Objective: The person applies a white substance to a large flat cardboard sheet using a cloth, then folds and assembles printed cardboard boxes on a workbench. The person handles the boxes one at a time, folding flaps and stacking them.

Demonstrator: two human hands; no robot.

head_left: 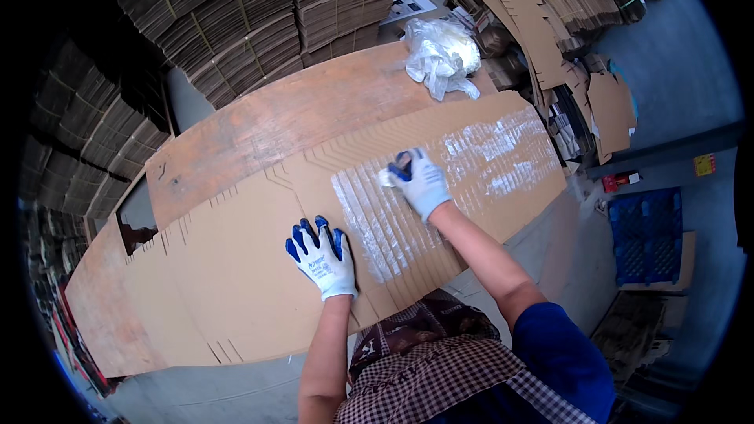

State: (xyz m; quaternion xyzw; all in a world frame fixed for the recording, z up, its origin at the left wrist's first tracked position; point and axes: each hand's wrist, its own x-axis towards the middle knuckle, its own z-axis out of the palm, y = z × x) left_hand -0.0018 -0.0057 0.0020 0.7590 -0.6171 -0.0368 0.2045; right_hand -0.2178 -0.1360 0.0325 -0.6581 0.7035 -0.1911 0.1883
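A long sheet of brown cardboard [236,267] lies flat with rows of slits along its edges. Pressed on it, fingers spread, is my left hand [323,261] in a white glove with blue fingertips. To the right and farther up, my right hand [425,185], gloved alike, is closed round a small white lump [386,178] against the cardboard; the fingers hide most of the lump. White streaks [367,228] run in parallel bands beneath and left of that hand. A second whitened patch [495,153] covers the sheet's right end.
Under the sheet is a worn wooden table [259,129], with a crumpled clear plastic bag [442,55] at its far edge. Strapped cardboard stacks [228,23] stand behind. Loose cardboard pieces [522,23] lean at far right, and a blue pallet [646,237] is at right.
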